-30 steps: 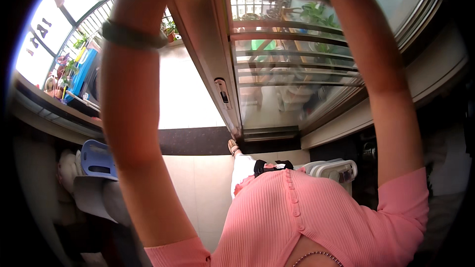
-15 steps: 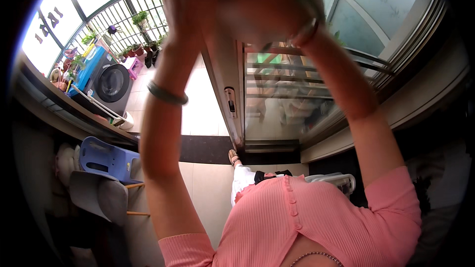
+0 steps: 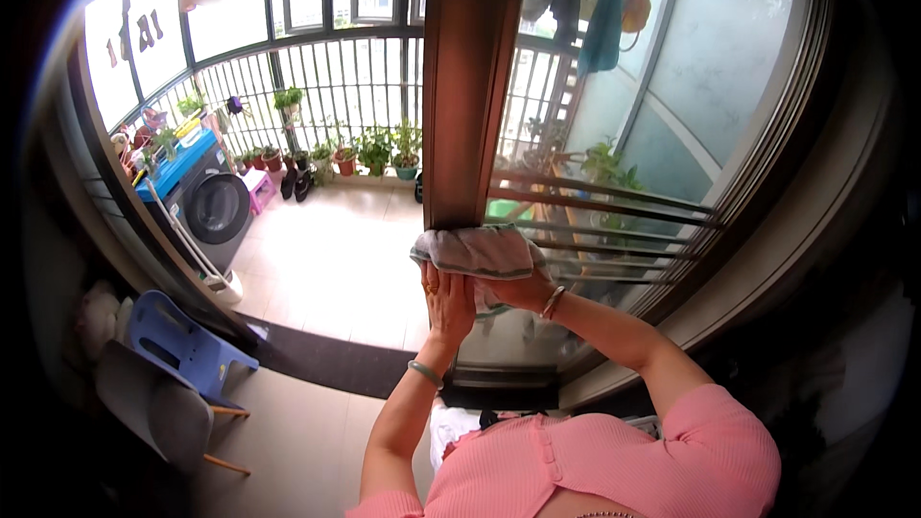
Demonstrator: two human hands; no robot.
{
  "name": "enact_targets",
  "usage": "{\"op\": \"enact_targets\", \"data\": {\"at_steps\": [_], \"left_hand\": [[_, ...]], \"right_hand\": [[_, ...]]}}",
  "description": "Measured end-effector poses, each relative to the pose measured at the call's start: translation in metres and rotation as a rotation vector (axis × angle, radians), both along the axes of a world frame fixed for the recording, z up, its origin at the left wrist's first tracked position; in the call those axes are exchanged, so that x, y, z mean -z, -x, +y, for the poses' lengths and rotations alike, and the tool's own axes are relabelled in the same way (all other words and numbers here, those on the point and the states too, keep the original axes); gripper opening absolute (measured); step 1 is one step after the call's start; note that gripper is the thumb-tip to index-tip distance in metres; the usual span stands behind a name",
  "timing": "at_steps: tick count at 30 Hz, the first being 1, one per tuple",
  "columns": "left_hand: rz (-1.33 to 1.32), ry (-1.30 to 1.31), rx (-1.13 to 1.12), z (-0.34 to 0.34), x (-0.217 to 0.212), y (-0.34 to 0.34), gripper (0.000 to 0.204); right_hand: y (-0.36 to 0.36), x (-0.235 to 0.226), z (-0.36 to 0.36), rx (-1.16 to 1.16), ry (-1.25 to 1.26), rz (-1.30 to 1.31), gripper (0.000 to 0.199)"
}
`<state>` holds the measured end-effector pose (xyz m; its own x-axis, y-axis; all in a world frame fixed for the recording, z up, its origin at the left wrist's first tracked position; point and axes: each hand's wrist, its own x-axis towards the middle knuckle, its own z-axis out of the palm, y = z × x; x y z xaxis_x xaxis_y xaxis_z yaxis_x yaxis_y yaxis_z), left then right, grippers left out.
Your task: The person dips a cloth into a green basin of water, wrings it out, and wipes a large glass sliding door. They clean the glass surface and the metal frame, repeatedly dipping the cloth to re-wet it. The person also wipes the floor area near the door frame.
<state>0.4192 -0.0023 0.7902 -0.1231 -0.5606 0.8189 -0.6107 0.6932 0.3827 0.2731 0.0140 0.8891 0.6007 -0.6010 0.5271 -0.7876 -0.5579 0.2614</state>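
A pale cleaning cloth (image 3: pixel 480 253) with grey-green stripes lies folded against the brown upright frame (image 3: pixel 468 86) of a sliding glass door. My left hand (image 3: pixel 448 303), with a ring and a bangle, grips the cloth's lower left side at the frame's edge, its fingertips tucked under the fabric. From the right, my right hand (image 3: pixel 523 290) holds the same cloth, its fingers mostly covered by it. Both arms reach forward at about the middle of the view. Beside my right hand is the door's glass pane (image 3: pixel 513 341), crossed by dark horizontal bars (image 3: pixel 614 206).
Through the doorway, a balcony holds a dark washing machine (image 3: pixel 215 206), a pink stool (image 3: pixel 259 190) and potted plants (image 3: pixel 372 149) along a railing. A blue plastic chair (image 3: pixel 187 341) and a grey chair (image 3: pixel 153 408) stand at my left. A dark threshold (image 3: pixel 326 350) crosses the floor.
My hands have come down from high at the top of the view to mid-height on the frame. The cloth now shows clearly in them. The view has tilted upward.
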Motion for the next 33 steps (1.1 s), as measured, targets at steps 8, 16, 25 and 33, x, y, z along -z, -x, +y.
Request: {"op": "enact_targets", "data": {"at_steps": [8, 16, 25, 33], "left_hand": [[0.023, 0.377, -0.089, -0.036, -0.200, 0.008, 0.042], [0.089, 0.648, -0.039, -0.078, -0.420, -0.015, 0.039], [-0.018, 0.640, -0.075, -0.069, -0.273, -0.009, 0.034], [-0.162, 0.141, -0.061, -0.006, -0.012, -0.017, 0.045]], "right_hand": [[0.031, -0.124, -0.048, -0.019, 0.365, -0.028, 0.048], [-0.023, -0.341, -0.043, -0.226, 0.626, -0.222, 0.042], [-0.015, -0.190, -0.053, -0.153, 0.411, -0.366, 0.040], [0.013, 0.052, -0.008, 0.105, 0.194, -0.034, 0.048]]}}
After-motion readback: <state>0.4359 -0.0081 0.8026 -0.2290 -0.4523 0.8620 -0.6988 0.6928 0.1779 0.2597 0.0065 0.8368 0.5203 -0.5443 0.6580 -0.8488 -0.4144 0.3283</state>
